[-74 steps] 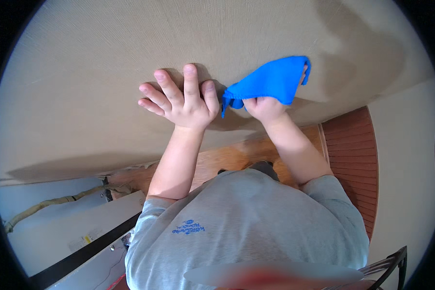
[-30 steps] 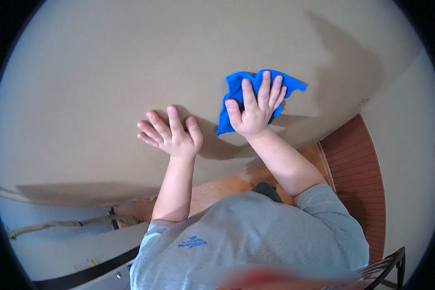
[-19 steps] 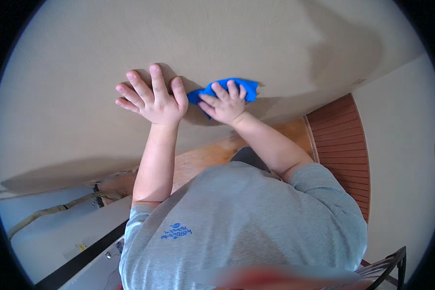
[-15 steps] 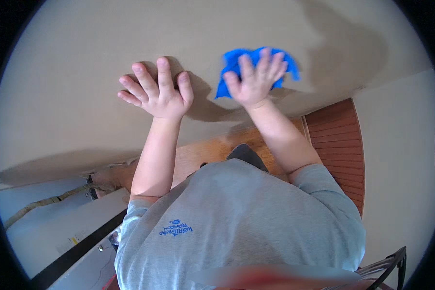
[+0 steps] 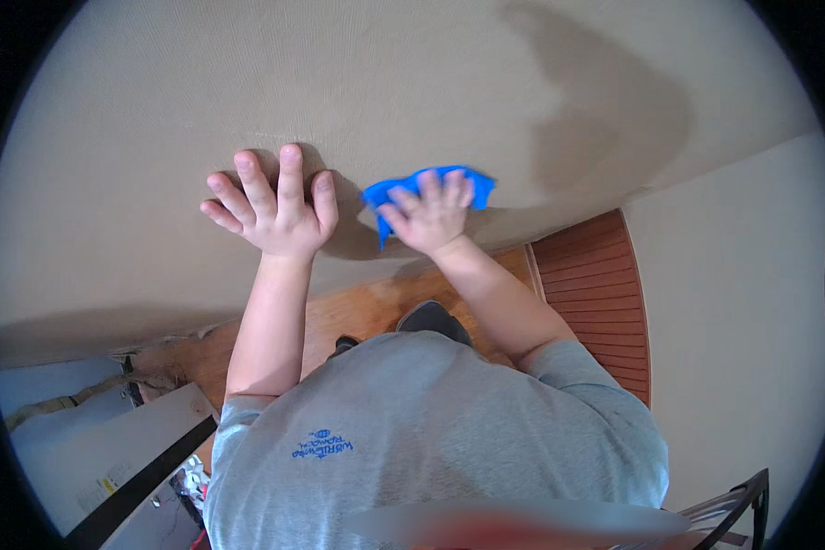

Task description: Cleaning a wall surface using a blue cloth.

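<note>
The right hand point(image 5: 435, 220) spreads unclenched fingers over a blue cloth point(image 5: 482, 190) on a beige wall point(image 5: 156, 92), partly hiding it. Left of the cloth, the left hand point(image 5: 289, 225) splays loose fingers; below and right of the cloth stands a reddish slatted panel point(image 5: 596, 298).

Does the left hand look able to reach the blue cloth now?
Probably yes: only shadowed wall separates the left hand from the blue cloth, though the right hand covers part of it.

Blue lettering point(image 5: 323, 449) (upside down in this view) on the front of the grey shirt point(image 5: 449, 431).
</note>
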Tool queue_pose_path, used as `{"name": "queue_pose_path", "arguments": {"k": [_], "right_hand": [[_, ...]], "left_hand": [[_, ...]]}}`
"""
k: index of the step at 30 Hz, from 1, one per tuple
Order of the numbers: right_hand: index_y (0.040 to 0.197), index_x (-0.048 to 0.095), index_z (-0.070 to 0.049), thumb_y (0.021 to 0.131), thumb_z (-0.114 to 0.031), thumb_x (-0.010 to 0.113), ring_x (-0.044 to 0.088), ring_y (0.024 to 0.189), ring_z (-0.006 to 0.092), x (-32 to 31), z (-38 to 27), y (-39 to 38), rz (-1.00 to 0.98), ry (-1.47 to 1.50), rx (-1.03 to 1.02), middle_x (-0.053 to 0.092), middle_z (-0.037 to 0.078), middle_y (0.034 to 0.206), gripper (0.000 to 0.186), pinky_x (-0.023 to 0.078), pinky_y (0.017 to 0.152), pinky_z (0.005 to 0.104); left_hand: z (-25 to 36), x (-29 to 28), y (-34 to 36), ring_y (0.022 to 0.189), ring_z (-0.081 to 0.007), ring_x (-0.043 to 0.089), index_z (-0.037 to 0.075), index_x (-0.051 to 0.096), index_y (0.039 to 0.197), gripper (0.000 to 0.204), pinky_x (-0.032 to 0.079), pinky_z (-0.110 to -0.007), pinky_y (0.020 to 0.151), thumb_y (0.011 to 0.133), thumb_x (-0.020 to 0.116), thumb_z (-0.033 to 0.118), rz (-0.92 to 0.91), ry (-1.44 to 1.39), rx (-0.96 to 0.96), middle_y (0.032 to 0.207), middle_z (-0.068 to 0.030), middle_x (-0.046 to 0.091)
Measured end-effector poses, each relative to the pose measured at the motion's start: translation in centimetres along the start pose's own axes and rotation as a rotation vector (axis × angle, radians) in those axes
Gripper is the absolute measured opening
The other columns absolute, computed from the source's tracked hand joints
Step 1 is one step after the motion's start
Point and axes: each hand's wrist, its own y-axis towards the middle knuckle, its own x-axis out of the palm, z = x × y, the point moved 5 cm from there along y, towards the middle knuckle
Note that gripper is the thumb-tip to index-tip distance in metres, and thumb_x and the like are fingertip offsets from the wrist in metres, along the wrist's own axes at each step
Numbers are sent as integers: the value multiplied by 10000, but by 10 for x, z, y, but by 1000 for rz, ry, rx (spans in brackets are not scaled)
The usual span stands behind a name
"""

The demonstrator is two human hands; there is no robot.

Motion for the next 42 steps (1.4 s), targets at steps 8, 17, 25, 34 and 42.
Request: {"name": "queue_pose_path", "arguments": {"k": [8, 17, 25, 34, 42], "right_hand": [[1481, 297, -186, 931, -453, 455, 38, 1408, 505, -32, 53, 33, 244, 91, 319, 123, 238, 1550, 632, -14, 1074, 660], [1296, 556, -374, 841, -505, 593, 154, 1442, 326, -20, 62, -18, 98, 81, 49, 327, 10, 1523, 476, 121, 1125, 507], [1360, 513, -213, 880, -465, 558, 160, 1417, 424, -100, 173, 75, 314, 220, 508, 320, 177, 1502, 544, -15, 1116, 558], [1319, 558, -321, 872, -497, 569, 153, 1434, 368, -90, 177, 56, 214, 339, 368, 327, 94, 1516, 480, 10, 1121, 548], [1332, 542, -304, 892, -489, 531, 127, 1426, 425, -89, 163, 74, 273, 225, 489, 333, 139, 1506, 477, -50, 1106, 577]], "left_hand": [[20, 6, 7, 1440, -401, 92, 182, 415, 1433, 560, -20, -517, 1155, 940, 390, 448, 10, -39, -30, 1543, -175, 220], [30, 2, 14, 1454, -364, 45, 51, 324, 1458, 582, -24, -517, 1149, 955, 362, 341, -10, 35, -21, 1553, -209, 148], [106, 4, 57, 1445, -398, -54, 30, 269, 1464, 620, -43, -588, 1112, 925, 450, 277, -67, -72, -184, 1573, -189, 65], [146, 27, 55, 1431, -442, -65, 75, 245, 1488, 660, -115, -581, 1102, 934, 389, 403, -87, 32, -46, 1556, -235, 83], [144, 38, 49, 1434, -438, -42, 69, 264, 1481, 657, -94, -578, 1109, 937, 390, 416, -71, 6, -102, 1554, -231, 102]]}}
